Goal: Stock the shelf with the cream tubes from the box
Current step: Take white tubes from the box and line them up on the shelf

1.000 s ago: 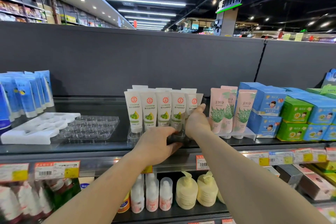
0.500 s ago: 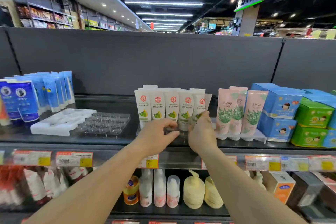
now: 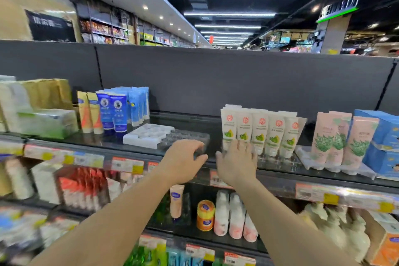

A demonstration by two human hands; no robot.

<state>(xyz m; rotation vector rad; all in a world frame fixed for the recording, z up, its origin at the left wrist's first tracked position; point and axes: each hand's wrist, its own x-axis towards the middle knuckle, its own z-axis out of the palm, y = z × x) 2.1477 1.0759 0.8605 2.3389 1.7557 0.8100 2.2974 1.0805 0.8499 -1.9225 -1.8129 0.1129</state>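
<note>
Both hands are up at the front edge of the shelf [image 3: 216,129] and neither is holding anything. The left hand [image 3: 183,161] has its fingers loosely curled around nothing, hovering just in front of a clear plastic tray [image 3: 185,138]. The right hand [image 3: 236,163] is spread open, fingers straight, with the fingertips right at the bottom of the leftmost tube in the row of white cream tubes [image 3: 261,134]; can't tell if it's actually touching. Those tubes stand upright side by side near the front edge, just right of the hands. A white foam tray [image 3: 146,135] sits left of the clear one, blue tubes [image 3: 117,112] stand further left, and pink tubes [image 3: 343,138] stand to the right of the white ones. Bare shelf shows behind the trays, up to the grey back panel [image 3: 216,80]. The picture is pretty blurry toward the left edge.
</note>
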